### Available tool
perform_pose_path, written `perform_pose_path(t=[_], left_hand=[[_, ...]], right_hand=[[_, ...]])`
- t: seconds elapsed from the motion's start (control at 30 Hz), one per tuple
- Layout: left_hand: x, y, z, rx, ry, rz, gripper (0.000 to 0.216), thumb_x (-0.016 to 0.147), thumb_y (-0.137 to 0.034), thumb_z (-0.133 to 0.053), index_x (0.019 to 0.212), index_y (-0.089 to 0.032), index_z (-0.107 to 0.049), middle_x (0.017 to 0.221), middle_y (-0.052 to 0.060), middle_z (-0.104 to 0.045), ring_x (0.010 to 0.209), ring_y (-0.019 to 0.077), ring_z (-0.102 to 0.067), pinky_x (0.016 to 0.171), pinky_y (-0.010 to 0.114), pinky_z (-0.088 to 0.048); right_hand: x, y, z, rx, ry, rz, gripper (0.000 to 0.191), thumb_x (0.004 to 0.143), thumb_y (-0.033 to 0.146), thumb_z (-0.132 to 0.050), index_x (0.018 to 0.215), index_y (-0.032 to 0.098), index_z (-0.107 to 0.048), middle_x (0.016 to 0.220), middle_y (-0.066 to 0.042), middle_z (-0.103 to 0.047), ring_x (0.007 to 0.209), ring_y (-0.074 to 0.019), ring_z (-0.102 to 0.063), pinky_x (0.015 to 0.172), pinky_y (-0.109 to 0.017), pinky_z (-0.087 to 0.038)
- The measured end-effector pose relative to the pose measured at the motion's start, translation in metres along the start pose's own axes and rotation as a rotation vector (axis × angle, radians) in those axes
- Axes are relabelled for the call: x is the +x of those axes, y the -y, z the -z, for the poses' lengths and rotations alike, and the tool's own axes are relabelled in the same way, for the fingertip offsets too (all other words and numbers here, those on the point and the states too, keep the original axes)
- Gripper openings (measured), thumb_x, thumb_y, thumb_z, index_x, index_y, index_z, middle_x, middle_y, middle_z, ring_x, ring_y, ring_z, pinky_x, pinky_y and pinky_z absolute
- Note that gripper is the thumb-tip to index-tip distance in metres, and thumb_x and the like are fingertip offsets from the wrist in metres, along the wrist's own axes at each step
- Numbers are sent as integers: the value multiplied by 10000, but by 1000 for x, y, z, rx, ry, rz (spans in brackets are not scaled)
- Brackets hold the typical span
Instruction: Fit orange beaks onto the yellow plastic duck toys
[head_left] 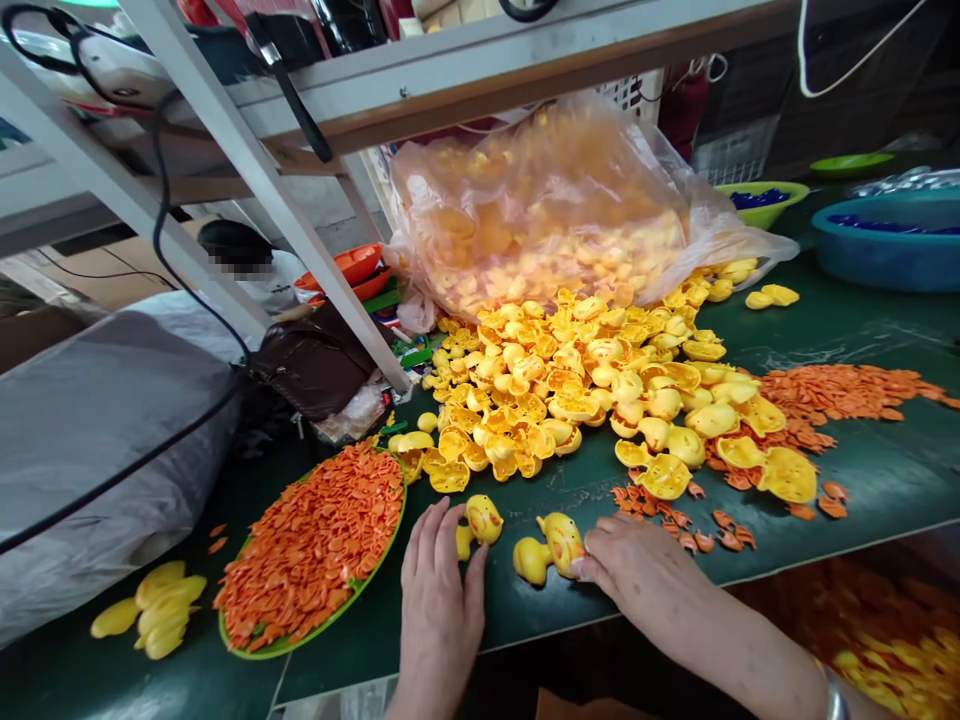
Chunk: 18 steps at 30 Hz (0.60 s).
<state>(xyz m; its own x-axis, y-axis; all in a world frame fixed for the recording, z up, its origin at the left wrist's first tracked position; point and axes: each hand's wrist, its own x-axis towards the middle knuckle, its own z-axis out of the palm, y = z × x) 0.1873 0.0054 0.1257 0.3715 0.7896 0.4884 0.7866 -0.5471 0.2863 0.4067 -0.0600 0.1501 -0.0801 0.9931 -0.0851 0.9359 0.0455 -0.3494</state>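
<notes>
right: blue basin (885,262); left: brown bag (309,368); above: pale shelf (517,66)

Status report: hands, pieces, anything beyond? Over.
Left hand on yellow duck piece. Right hand pinching another duck piece. Heap of yellow shells beyond both.

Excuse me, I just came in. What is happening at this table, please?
A person works with bare hands at a green table. The right hand pinches the edge of a duck-like yellow shell; the left hand curls at another yellow shell. Beyond them, a heap of shells lies before a translucent plastic bag. Small orange pieces fill a green tray at left; more lie loose at right.
</notes>
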Motion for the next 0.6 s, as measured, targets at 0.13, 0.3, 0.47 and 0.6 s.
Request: perform_pose_path(t=[0.13, 0.3, 0.47, 0.6], left_hand=[[-4, 6, -2, -32, -2, 36, 208, 878, -286, -468, 1067, -212, -513, 1055, 84, -599, 982, 230, -600, 827, 418, -522], [-9, -30, -5, -229, 33, -1, 212, 853, -263, -525, 1047, -224, -447, 1104, 90, -527, 1030, 199, -571, 860, 364, -510], [-7, -47, -13, -411, 189, -73, 221, 826, -169, -528, 1025, -233, -455, 1053, 61, -541, 955, 161, -595, 798, 291, -525], [-11, -59, -10, -507, 128, -111, 246, 832, -158, -527, 1042, -237, -427, 1058, 68, -540, 987, 161, -585, 822, 292, -518]], right_hand=[[-6, -4, -2, 39, -100, -105, 202, 857, 304, -583, 694, 185, -592, 719, -30, -615, 715, -216, -598, 622, -312, -381], [-16, -10, -7, 288, -140, -210, 141, 842, 277, -560, 723, 202, -560, 695, -14, -640, 679, -194, -609, 619, -302, -417], [-20, -8, -24, 756, -188, -253, 344, 792, 392, -571, 1060, 184, -511, 867, -54, -673, 624, -172, -628, 626, -302, -498], [-21, 1, -19, 1158, -225, -204, 694, 730, 492, -628, 1286, 190, -343, 1164, -124, -587, 859, -204, -647, 728, -318, -536]])
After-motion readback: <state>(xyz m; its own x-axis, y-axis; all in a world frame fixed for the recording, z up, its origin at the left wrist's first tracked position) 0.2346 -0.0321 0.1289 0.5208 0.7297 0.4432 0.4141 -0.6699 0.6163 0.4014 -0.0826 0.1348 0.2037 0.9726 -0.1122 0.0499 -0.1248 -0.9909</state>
